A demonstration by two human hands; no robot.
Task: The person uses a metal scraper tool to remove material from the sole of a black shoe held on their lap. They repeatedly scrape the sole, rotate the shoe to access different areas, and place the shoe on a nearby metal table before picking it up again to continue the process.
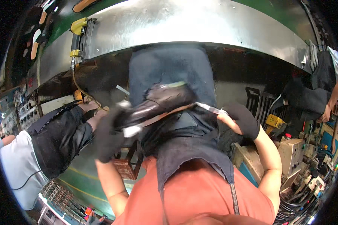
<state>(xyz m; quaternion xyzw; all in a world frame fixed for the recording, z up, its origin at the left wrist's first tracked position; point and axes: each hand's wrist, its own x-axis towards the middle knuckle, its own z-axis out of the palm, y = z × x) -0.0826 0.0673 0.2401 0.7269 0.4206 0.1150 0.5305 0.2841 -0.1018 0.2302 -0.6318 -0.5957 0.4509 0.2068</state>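
A dark, shiny shoe lies across above my lap, its tan sole edge turned toward me. My left hand, in a black glove with pale fingertips, is closed around its left end; motion smears the fingers. My right hand, also gloved in black with bare fingers showing, grips a slim whitish tool. That tool's far end meets the right end of the shoe, or lies just beside it; its kind does not show. Behind the shoe is a dark blue padded surface.
A steel bench curves across the far side, with a yellow and black air nailer and its hose on it. Shoe soles lie far left. One person is at left, another person's arm at right. Machine boxes stand right.
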